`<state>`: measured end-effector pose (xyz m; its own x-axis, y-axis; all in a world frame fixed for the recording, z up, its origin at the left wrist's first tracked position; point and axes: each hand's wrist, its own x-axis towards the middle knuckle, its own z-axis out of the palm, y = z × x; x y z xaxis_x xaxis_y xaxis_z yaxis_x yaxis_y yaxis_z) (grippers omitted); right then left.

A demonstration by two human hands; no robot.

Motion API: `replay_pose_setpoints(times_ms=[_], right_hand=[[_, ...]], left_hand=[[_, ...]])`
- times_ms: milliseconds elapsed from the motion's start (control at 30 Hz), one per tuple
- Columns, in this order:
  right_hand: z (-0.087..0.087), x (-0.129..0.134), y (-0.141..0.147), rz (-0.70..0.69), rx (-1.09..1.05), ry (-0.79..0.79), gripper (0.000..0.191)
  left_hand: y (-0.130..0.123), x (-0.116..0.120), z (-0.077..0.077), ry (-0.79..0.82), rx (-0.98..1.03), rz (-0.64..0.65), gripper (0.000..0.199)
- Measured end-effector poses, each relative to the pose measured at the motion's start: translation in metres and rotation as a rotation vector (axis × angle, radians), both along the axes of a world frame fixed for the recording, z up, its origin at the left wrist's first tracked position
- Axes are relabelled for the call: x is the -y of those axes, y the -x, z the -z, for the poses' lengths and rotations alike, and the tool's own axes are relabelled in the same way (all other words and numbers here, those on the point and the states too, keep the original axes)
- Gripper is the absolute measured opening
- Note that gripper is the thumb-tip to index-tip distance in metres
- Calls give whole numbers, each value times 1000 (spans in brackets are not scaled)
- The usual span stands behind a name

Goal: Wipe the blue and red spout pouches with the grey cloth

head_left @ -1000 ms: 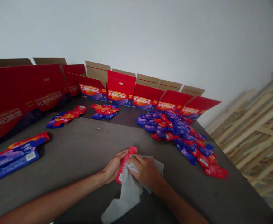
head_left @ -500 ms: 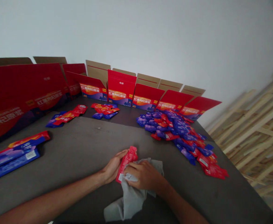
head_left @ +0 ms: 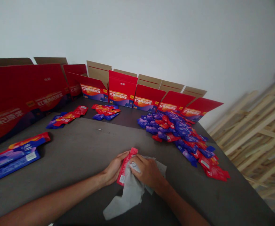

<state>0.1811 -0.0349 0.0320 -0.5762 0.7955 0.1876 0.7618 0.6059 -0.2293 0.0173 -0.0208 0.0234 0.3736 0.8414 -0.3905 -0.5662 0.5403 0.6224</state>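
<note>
A red pouch (head_left: 122, 176) with a white label at its lower end is held by my left hand (head_left: 114, 168) along its left side. My right hand (head_left: 146, 169) is closed on a grey cloth (head_left: 129, 196) and presses it against the pouch's right side. The cloth covers part of the pouch and hangs down towards the near table edge. Both hands are over the grey table (head_left: 85, 150), close together.
To the right lies a heap of blue and red pouches (head_left: 175, 128). Smaller groups lie at the left (head_left: 22, 153), left back (head_left: 66, 118) and centre back (head_left: 105, 111). Open red cartons (head_left: 120, 89) line the wall. Wooden slats (head_left: 261, 135) stand beyond the right edge.
My right hand has moved slightly up along the pouch with the cloth, uncovering more of its lower end. The cloth's hanging part has shifted. My left hand has stayed in place.
</note>
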Motion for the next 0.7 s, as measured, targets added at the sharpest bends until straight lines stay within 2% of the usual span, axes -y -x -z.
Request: replay_pose_setpoints(times_ms=[133,233,300,533,600,700], right_hand=[[-1,7,0,-198,72,54,23],[1,11,2,-272,101,59,27],[3,11,3,-236,102,45,28],[1,1,2,57,20,-14,22],[0,0,1,63,14,-12,22],[-1,1,0,-24,39,5,23]], left_hand=[[1,-1,4,-4,-6,13,11],[1,-1,6,-27,-8,-4,10],[2,-2,6,-32,-5,8,10],[1,-1,2,-22,3,1,12],[1,-1,2,-18,8,1,12],[1,-1,4,-12,0,6,12]])
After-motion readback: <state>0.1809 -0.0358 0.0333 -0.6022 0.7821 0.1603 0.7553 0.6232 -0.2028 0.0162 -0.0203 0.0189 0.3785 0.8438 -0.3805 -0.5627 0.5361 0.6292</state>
